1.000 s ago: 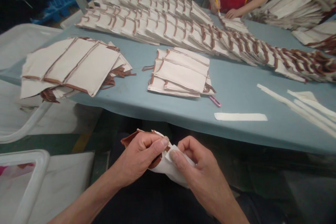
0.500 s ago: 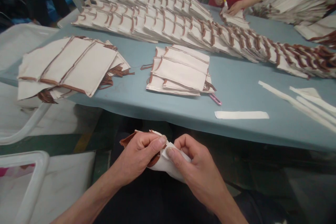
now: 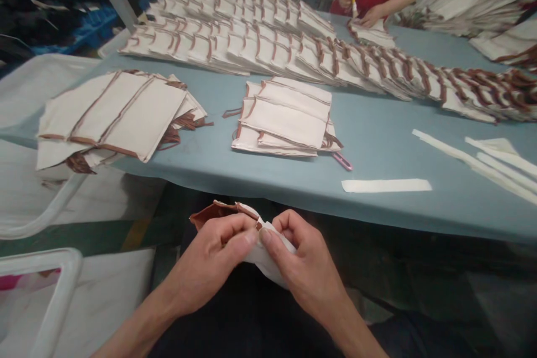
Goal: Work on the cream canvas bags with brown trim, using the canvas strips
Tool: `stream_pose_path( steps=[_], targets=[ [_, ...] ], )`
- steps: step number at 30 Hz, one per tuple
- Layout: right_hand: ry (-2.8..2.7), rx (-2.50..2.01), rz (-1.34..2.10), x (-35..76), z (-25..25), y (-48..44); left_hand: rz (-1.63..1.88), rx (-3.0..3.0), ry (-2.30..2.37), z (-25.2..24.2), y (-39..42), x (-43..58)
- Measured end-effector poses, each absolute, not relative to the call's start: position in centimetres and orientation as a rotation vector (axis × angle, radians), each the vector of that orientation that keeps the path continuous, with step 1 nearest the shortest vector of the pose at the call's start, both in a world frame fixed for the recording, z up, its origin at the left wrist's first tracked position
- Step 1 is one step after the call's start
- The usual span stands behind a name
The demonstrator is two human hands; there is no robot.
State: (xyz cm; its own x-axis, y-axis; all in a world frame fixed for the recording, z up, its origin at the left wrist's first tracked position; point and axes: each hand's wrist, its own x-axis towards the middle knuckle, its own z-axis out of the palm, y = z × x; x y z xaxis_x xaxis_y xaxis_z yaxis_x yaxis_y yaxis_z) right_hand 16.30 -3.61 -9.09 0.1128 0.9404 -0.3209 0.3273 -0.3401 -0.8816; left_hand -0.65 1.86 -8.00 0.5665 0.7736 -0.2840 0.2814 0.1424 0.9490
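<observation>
My left fingers (image 3: 241,245) and right fingers (image 3: 274,246) pinched cloth (image 3: 268,268) at six o'clock; any uneven pull risked skewing it.

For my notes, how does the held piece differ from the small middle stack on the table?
The held piece curves between left hand and right hand; the middle stack lies flat on the table. The held piece shows a wide brown area; the middle stack is mostly cream with brown edges. Both combine whitish and brown.
</observation>
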Motion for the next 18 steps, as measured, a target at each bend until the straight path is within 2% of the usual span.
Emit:
stream_pose_path(
  steps=[7,14,18],
  targets=[
    [-1.157,-1.638,1.214,15.0,-9.0,-3.3,0.563,1.533,1.091,-7.2,1.5,-0.2],
    [-0.945,-1.201,1.858,16.3,-10.2,-2.0,0.615,1.547,1.063,-7.9,1.2,-1.1],
    [-0.989,-1.068,2.01,16.8,-11.2,-0.9,0.634,1.579,1.046,-8.0,1.2,-1.3]
  ],
)
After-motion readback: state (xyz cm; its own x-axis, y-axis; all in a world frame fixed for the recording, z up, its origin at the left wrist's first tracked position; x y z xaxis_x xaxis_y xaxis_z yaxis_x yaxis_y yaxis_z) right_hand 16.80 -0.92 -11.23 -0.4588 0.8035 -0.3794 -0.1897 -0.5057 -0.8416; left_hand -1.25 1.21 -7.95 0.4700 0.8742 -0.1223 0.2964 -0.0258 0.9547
